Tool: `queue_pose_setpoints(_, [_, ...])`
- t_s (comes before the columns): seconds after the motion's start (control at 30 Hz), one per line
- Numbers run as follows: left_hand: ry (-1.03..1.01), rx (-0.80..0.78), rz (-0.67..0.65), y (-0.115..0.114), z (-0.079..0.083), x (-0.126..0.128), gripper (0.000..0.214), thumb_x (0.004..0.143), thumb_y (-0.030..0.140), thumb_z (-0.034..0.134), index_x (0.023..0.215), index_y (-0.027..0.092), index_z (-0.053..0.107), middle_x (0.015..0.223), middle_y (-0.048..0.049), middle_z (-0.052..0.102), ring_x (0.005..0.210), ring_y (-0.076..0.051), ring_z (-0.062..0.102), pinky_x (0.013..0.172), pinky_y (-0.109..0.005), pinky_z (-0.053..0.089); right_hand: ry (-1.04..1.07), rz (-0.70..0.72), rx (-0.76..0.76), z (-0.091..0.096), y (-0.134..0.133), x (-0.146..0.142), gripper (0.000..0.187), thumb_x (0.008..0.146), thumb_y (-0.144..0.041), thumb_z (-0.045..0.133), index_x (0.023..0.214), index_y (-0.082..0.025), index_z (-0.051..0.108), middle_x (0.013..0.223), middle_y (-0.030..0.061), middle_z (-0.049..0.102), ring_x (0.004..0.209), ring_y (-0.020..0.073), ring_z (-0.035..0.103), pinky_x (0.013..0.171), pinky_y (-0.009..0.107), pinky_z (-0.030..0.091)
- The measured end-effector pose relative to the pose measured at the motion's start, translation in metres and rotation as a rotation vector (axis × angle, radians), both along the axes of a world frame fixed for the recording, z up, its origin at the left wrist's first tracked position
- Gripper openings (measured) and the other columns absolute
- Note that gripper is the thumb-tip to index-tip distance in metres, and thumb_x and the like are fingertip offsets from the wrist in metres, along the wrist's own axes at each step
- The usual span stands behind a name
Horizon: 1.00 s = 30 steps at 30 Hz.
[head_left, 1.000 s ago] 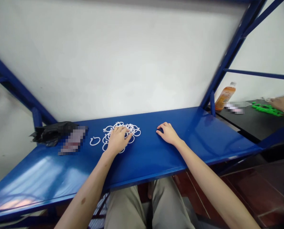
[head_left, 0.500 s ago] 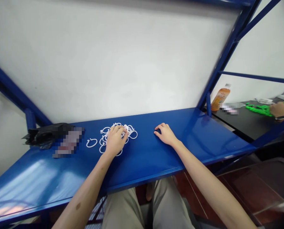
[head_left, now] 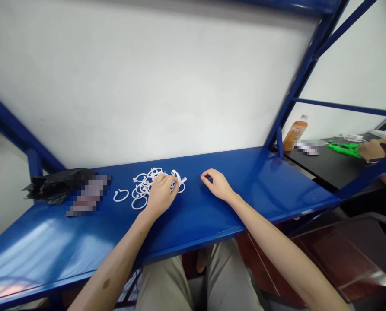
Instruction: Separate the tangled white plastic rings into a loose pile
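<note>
My left hand lies over a loose pile of white plastic curtain rings, its fingers bent and thumb drawn in. A white ring shows right at its fingertips and appears pinched there; the palm covers part of the pile. Left of the pile, one separate open ring rests on the blue table. My right hand hovers at or just above the tabletop, right of the pile. Its fingers are loosely curled, with a small gap to the thumb and nothing visible between them.
A crumpled black plastic bag and a blurred-out packet lie on the left. Blue frame posts rise at the right. Beyond stands a black table with an orange drink bottle, green pieces and another person's hands.
My left hand has shifted slightly right across the pile, and rings near its fingertips have moved. My right hand has come a little closer to the pile, its fingertips nearer together.
</note>
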<state>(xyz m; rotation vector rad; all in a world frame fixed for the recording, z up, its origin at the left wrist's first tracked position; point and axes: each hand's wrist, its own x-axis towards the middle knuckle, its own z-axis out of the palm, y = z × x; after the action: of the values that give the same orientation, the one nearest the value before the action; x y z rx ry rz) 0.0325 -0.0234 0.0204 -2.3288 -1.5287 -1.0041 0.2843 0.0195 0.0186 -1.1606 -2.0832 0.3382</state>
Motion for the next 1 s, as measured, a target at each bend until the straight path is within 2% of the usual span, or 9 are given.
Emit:
queue_pose_setpoints(0.2, [0.270, 0.049, -0.198, -0.006, 0.000, 0.015, 0.021, 0.102, 0.024, 0.044, 0.094, 0.021, 0.063, 0.095, -0.0072, 0.070, 0.095, -0.024, 0.058, 0.087, -0.039, 0.045, 0.077, 0.214, -0.109, 0.005, -0.016, -0.015, 0.021, 0.094, -0.037, 0.062, 0.107, -0.021, 0.066, 0.104, 0.0050, 0.070, 0.083, 0.0161, 0.065, 0.079, 0.030, 0.052])
queue_pose_setpoints(0.3, [0.373, 0.068, -0.264, -0.008, -0.002, 0.019, 0.021, 0.102, 0.022, 0.044, 0.095, 0.020, 0.064, 0.096, -0.0076, 0.067, 0.094, -0.023, 0.057, 0.084, -0.038, 0.045, 0.081, 0.258, -0.132, 0.007, -0.020, -0.020, 0.017, 0.095, -0.037, 0.061, 0.101, -0.021, 0.066, 0.098, 0.0030, 0.071, 0.081, 0.0153, 0.065, 0.076, 0.028, 0.050])
queue_pose_setpoints(0.37, [0.371, 0.067, -0.290, -0.008, -0.003, 0.020, 0.021, 0.102, 0.019, 0.043, 0.097, 0.020, 0.063, 0.097, -0.0076, 0.066, 0.092, -0.022, 0.056, 0.082, -0.037, 0.046, 0.093, 0.250, -0.157, 0.006, -0.020, -0.021, 0.014, 0.095, -0.034, 0.059, 0.093, -0.021, 0.065, 0.090, 0.0012, 0.071, 0.077, 0.0147, 0.064, 0.072, 0.027, 0.049])
queue_pose_setpoints(0.5, [0.285, 0.067, -0.263, -0.006, -0.007, 0.017, 0.022, 0.101, 0.014, 0.041, 0.098, 0.019, 0.062, 0.098, -0.0072, 0.062, 0.088, -0.020, 0.054, 0.080, -0.033, 0.048, 0.203, 0.176, -0.212, -0.001, -0.014, -0.019, 0.012, 0.093, -0.031, 0.059, 0.088, -0.021, 0.061, 0.077, -0.0013, 0.069, 0.067, 0.0138, 0.063, 0.066, 0.026, 0.047])
queue_pose_setpoints(0.63, [0.206, 0.078, -0.191, -0.003, -0.010, 0.013, 0.021, 0.102, 0.017, 0.040, 0.098, 0.019, 0.061, 0.096, -0.0058, 0.060, 0.087, -0.018, 0.056, 0.081, -0.033, 0.049, 0.292, 0.156, -0.211, -0.007, -0.007, -0.018, 0.015, 0.093, -0.034, 0.058, 0.092, -0.020, 0.063, 0.078, 0.0001, 0.071, 0.068, 0.0139, 0.065, 0.067, 0.026, 0.050])
queue_pose_setpoints(0.83, [0.082, 0.058, -0.183, 0.001, -0.015, 0.011, 0.020, 0.102, 0.017, 0.040, 0.098, 0.020, 0.060, 0.096, -0.0052, 0.057, 0.088, -0.017, 0.058, 0.081, -0.031, 0.050, 0.264, 0.158, -0.172, -0.008, -0.006, -0.019, 0.016, 0.092, -0.029, 0.058, 0.101, -0.019, 0.067, 0.081, 0.0009, 0.072, 0.067, 0.0128, 0.064, 0.067, 0.025, 0.049])
queue_pose_setpoints(1.0, [0.085, 0.037, -0.158, 0.001, -0.016, 0.009, 0.022, 0.101, 0.015, 0.038, 0.099, 0.020, 0.059, 0.098, -0.0054, 0.056, 0.090, -0.018, 0.057, 0.083, -0.032, 0.050, 0.202, 0.189, -0.215, -0.003, -0.011, -0.019, 0.016, 0.089, -0.023, 0.058, 0.096, -0.018, 0.071, 0.075, -0.0003, 0.070, 0.063, 0.0112, 0.060, 0.064, 0.023, 0.045])
